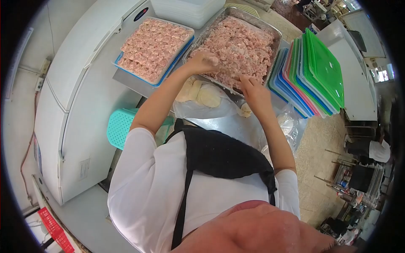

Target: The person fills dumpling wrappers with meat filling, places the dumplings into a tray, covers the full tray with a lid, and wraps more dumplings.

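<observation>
Shiny metal table (228, 125); hands (203, 63) at lumpy mince (241, 46) in rectangular tray (277, 41).

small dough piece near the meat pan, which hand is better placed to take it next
Probably the right hand: it is nearer the small dough piece, while the left hand is over the meat pan.

Food-preparation premises, commercial kitchen or food workshop type: one metal pan (276, 48) heaped with raw minced meat (240, 42), beside portioned raw meat (154, 48) laid in close rows, on a stainless-steel worktop (225, 125). Trade quantity indicated by nested translucent plastic tubs (187, 12), a thick stack of coloured plastic lids (327, 69) and a large white refrigerator (90, 101); workwear, one black apron (223, 152). Background: tiled floor (320, 168), assorted equipment (363, 177), indistinct, and a second person (379, 150) in a white top.
</observation>
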Tool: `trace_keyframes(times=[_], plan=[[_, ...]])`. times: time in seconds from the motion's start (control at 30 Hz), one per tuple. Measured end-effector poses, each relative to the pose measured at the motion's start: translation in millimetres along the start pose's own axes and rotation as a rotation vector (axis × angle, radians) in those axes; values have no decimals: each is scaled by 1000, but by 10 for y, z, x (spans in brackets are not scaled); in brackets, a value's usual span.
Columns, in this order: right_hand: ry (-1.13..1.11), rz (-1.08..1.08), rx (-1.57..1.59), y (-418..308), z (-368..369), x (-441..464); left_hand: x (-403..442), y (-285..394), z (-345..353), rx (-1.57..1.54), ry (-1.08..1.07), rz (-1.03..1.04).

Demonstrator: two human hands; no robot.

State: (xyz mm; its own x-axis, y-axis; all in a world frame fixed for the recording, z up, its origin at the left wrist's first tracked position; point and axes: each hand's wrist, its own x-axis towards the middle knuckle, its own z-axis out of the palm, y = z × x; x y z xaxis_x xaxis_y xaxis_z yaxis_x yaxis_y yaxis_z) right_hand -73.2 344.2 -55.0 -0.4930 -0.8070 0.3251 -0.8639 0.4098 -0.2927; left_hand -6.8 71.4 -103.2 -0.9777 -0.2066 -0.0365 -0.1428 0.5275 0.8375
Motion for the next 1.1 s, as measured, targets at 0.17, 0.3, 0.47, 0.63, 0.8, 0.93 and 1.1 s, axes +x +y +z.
trace_keyframes(times=[0.17, 0.3, 0.47, 0.63, 0.8, 0.93, 1.1], plan=[[-183, 223, -46, 424, -104, -89, -260, 437, -153, 135, -37, -1], [-112, 238, 456, 441, -417, -224, -393, 660, -173, 27, 44, 396], [-135, 30, 566, 45, -354, -201, -389, 854, -212, 10, -217, 397], [-7, 27, 32, -319, -800, -111, -419, 675, -202, 261, 64, 341], [27, 57, -18, -441, -745, -54, -411, 557, -310, 59, -13, 345], [16, 87, 265, -659, -914, 19, -706, 629, -591, -25, 42, 362], [-39, 6, 206, -1093, -428, 212, -828, 295, -986, 10, 9, 384]])
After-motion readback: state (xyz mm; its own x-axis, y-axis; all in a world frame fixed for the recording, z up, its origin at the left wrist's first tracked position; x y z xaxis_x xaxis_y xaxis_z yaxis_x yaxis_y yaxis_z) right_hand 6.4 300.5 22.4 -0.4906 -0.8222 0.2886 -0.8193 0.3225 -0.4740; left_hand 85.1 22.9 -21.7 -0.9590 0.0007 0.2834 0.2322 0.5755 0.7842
